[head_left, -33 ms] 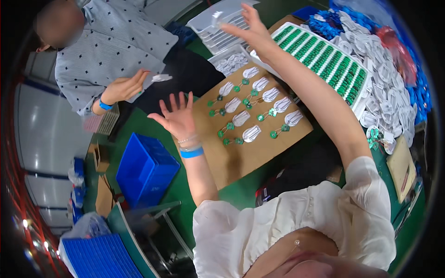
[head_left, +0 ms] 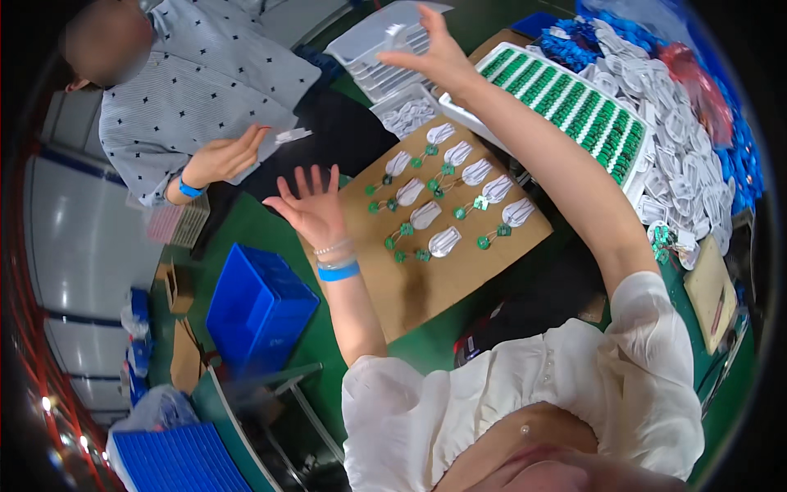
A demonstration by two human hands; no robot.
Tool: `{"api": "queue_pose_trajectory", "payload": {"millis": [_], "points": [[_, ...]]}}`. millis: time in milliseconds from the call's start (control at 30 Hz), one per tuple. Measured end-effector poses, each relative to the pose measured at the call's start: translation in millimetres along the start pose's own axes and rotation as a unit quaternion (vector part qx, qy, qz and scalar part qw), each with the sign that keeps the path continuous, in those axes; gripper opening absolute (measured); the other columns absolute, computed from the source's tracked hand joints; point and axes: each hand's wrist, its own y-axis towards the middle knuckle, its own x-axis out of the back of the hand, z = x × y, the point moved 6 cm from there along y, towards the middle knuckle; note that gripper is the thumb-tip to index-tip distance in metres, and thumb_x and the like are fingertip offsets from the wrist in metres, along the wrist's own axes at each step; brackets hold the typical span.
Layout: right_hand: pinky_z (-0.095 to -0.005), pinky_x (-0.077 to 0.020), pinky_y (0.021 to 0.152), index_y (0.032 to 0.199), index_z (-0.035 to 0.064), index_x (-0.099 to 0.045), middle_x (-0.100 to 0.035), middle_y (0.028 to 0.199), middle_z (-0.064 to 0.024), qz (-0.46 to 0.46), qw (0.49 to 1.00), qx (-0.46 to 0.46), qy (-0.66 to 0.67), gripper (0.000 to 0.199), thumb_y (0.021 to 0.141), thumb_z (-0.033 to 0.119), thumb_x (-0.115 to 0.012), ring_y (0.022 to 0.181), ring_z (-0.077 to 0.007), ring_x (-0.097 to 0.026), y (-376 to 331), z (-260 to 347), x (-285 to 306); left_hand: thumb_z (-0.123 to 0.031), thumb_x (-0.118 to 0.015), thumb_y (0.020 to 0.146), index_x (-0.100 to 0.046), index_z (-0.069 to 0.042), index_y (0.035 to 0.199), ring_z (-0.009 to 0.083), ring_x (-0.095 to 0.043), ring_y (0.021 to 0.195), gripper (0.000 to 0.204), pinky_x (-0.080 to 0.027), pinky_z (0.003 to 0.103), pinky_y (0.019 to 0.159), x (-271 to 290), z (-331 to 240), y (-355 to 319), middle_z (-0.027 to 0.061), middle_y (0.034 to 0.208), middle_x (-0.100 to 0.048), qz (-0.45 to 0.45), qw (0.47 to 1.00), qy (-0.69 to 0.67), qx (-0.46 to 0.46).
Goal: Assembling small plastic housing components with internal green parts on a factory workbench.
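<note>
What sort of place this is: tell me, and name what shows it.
It looks like a small-electronics assembly workshop. A white tray holds rows of small green parts, apparently circuit boards; white casings lie in a heap; and a brown sheet bears white pieces set beside green ones.

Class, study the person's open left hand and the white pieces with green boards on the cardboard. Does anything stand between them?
Nothing visible does: only bare cardboard shows between the left hand and the nearest green board. The co-worker's hand is off to the left, outside that gap. The left hand's height is unclear.
</note>
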Motion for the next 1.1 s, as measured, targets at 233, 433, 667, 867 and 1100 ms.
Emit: {"api": "queue_pose_trajectory", "payload": {"millis": [233, 433, 667, 867, 1100], "points": [[-0.0387, -0.0472, 0.085, 0.116, 0.0005, -0.044, -0.061, 0.101, -0.0202, -0.080, 0.996, -0.039, -0.017, 0.056, 0.076, 0.028, -0.073, 0.096, -0.0325, -0.061, 32, 69, 30, -0.028, -0.062, 0.090, -0.026, -0.020, 0.142, 0.0296, -0.033, 0.126, 0.064, -0.039, 0.055, 0.097, -63, 11, 12, 0.0117, 0.141, -0.030, 0.180, 0.981, 0.078, -0.005], [-0.0359, -0.0518, 0.075, 0.109, 0.0045, -0.054, -0.064, 0.083, -0.0083, 0.006, 0.955, -0.159, 0.252, 0.028, 0.089, 0.024, -0.058, 0.077, -0.0252, -0.064, 18, 78, 65, -0.019, -0.057, 0.093, -0.026, -0.009, 0.142, 0.0309, -0.042, 0.119, 0.059, -0.040, 0.050, 0.097, -120, 25, -12, 0.0158, 0.138, -0.038, 0.268, 0.963, 0.029, 0.009], [-0.0227, -0.0295, 0.039, 0.112, 0.0019, -0.056, -0.052, 0.061, -0.0038, 0.044, 0.932, -0.155, 0.325, 0.034, 0.099, 0.031, -0.044, 0.039, -0.0050, -0.033, -15, 71, 107, -0.025, -0.050, 0.097, -0.036, -0.004, 0.136, 0.0276, -0.052, 0.110, 0.047, -0.042, 0.043, 0.093, -132, 34, -13, 0.0169, 0.131, -0.048, 0.275, 0.961, 0.041, -0.007], [-0.0195, -0.0214, 0.035, 0.120, 0.0039, -0.052, -0.047, 0.057, -0.0016, 0.088, 0.911, -0.182, 0.360, 0.038, 0.102, 0.033, -0.036, 0.037, -0.0026, -0.025, -37, 75, 136, -0.033, -0.047, 0.098, -0.034, -0.006, 0.138, 0.0259, -0.054, 0.107, 0.050, -0.044, 0.040, 0.089, -120, 32, -8, 0.0181, 0.129, -0.049, 0.259, 0.965, 0.037, -0.015], [-0.0192, -0.0237, 0.038, 0.120, 0.0047, -0.053, -0.048, 0.058, -0.0005, 0.114, 0.895, -0.199, 0.383, 0.038, 0.101, 0.035, -0.038, 0.038, -0.0039, -0.028, -39, 58, 151, -0.035, -0.044, 0.098, -0.032, -0.008, 0.141, 0.0285, -0.049, 0.117, 0.052, -0.042, 0.042, 0.098, -121, 32, -15, 0.0211, 0.133, -0.045, 0.258, 0.964, 0.063, -0.012]]}}
